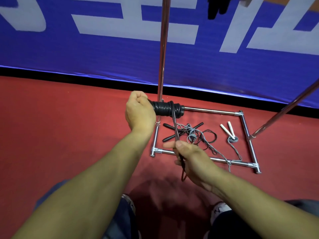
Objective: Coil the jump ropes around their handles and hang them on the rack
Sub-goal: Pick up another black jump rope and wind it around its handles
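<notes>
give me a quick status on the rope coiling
Left hand grips the coiled handles. Right hand pinches the rope tail. More ropes on the floor.

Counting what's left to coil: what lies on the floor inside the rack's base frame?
Inside the base frame: tangled ropes with black handles and a grey rope with white handles. The held rope's tail and right hand cover part of the tangle, so no exact count.

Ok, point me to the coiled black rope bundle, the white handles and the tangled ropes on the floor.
coiled black rope bundle point(166, 109), head view, on the middle of the wound coils.
white handles point(224, 129), head view, on the left handle's shaft.
tangled ropes point(191, 135), head view, on the grey loops mid-pile.
</notes>
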Demonstrator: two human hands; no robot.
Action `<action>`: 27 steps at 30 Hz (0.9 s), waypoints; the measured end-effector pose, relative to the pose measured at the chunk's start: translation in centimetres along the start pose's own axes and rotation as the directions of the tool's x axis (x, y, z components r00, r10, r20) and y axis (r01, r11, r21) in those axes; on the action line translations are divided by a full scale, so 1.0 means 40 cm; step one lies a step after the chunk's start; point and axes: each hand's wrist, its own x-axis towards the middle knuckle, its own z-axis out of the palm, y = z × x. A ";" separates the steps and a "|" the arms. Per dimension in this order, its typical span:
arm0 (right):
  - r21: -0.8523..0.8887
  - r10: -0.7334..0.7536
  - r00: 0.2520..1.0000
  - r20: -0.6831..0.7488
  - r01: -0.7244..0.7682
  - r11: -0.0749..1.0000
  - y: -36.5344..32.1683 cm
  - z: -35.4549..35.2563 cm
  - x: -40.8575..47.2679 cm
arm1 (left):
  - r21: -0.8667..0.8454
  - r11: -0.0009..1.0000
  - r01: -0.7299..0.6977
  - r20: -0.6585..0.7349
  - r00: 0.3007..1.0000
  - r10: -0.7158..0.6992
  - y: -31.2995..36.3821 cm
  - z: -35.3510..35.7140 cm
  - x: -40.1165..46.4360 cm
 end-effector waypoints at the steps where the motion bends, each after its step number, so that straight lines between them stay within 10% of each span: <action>1: -0.057 0.019 0.997 0.077 -0.014 0.998 -0.008 -0.007 -0.003 | -0.002 1.000 -0.011 0.018 1.000 0.011 0.000 0.001 -0.004; 5: -0.169 0.106 0.974 0.200 -0.072 0.983 -0.058 -0.033 -0.007 | -0.091 0.995 -0.035 0.141 0.989 0.048 0.007 0.010 -0.033; 11: -0.232 0.059 0.996 -0.068 -0.073 0.970 -0.014 -0.006 0.032 | -0.364 0.873 0.324 0.332 0.921 -0.203 0.033 0.019 -0.051; 16: -0.322 0.053 0.974 -0.220 -0.123 0.939 0.002 -0.055 0.062 | -0.147 0.890 0.432 0.823 0.552 -0.132 0.038 -0.007 -0.103; 19: -0.752 -0.236 0.923 -0.303 -0.079 0.654 -0.080 -0.114 0.061 | 0.039 0.980 0.196 0.932 0.346 -0.106 0.019 -0.038 -0.096; 22: -0.908 -0.312 0.916 -0.253 -0.113 0.403 -0.117 -0.141 0.051 | 0.124 0.974 -0.188 0.887 0.461 -0.023 -0.003 -0.035 -0.077; 27: -0.581 -0.093 0.982 -0.165 -0.021 0.814 -0.094 -0.097 0.026 | 0.441 0.737 -0.512 0.664 0.739 0.116 -0.045 0.003 -0.075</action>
